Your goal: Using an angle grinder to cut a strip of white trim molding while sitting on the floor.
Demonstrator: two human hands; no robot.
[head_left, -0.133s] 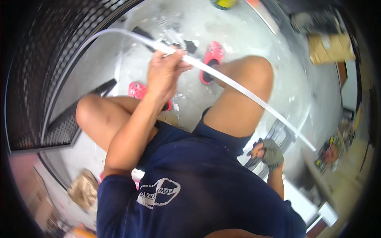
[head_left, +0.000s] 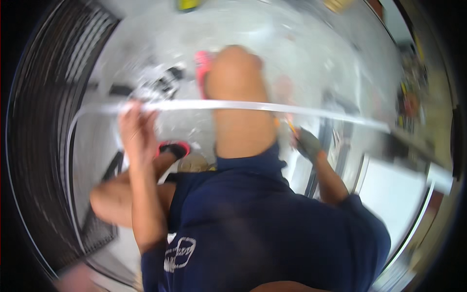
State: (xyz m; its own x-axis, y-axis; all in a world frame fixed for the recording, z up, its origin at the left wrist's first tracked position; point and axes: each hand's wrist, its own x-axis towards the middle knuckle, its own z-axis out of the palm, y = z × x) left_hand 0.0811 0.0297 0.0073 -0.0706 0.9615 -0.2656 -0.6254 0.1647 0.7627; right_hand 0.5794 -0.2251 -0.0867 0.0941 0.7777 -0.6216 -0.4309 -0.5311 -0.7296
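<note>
A long white flexible strip (head_left: 243, 105) runs almost level across the view and bends down at the left. My bare left hand (head_left: 137, 131) grips it near that bend, its fingers blurred by motion. Below the strip's right half is my right hand (head_left: 307, 144), in a grey-green fingerless glove. Its fingers are closed around a thin orange-yellow stick (head_left: 292, 126), perhaps a pencil. No contact shows between the right hand and the strip.
Black slatted and mesh panels (head_left: 53, 121) stand at the left. A white flat panel (head_left: 394, 190) and dark metal frame pieces (head_left: 335, 141) lie at the right. Crumpled plastic (head_left: 155, 87) is on the grey floor, with a yellow container (head_left: 187, 5) beyond.
The view has swung. The strip has gone from slanting to nearly level, with my left hand lower and further left. My right hand has risen toward the strip.
</note>
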